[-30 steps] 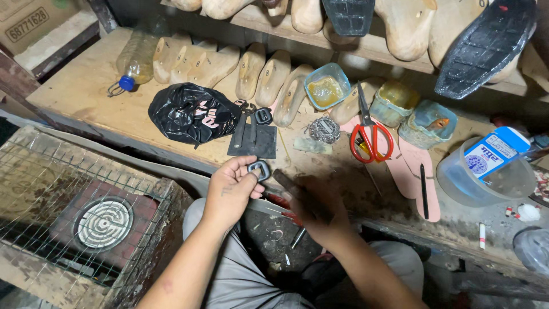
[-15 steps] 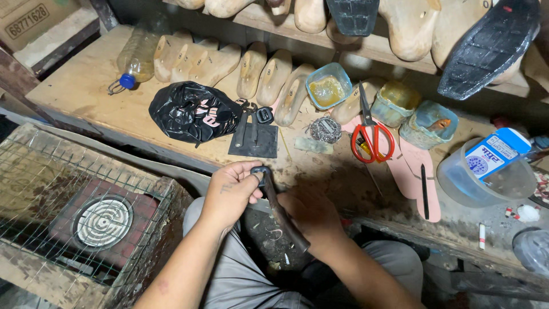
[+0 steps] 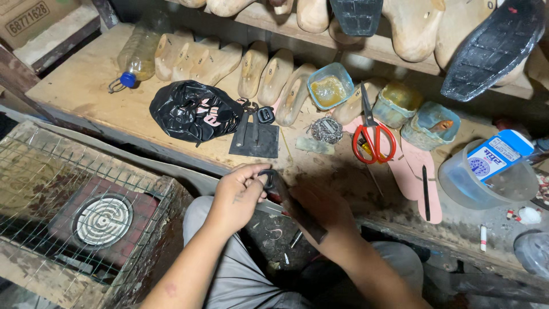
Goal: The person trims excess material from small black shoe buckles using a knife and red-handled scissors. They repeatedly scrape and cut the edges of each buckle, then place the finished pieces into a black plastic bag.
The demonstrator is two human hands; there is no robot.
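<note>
Mid-step on a small dark buckle (image 3: 267, 176) — the left hand (image 3: 239, 195) has it pinched between fingertips over the lap, just off the bench (image 3: 86, 86) edge. The right hand (image 3: 320, 214) is wrapped around a dark tool (image 3: 297, 209) pressed against it. Looks like fitting work; the next move probably needs steady, careful leverage.

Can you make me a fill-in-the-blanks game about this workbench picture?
1. The scissors on the bench have ____ handles.
2. The plastic bottle lying on the bench has a ____ cap.
3. The crumpled bag on the bench is ____.
4. The left hand and right hand hold a dark strap in front of the ____.

Missing words: red; blue; black; bench
</note>
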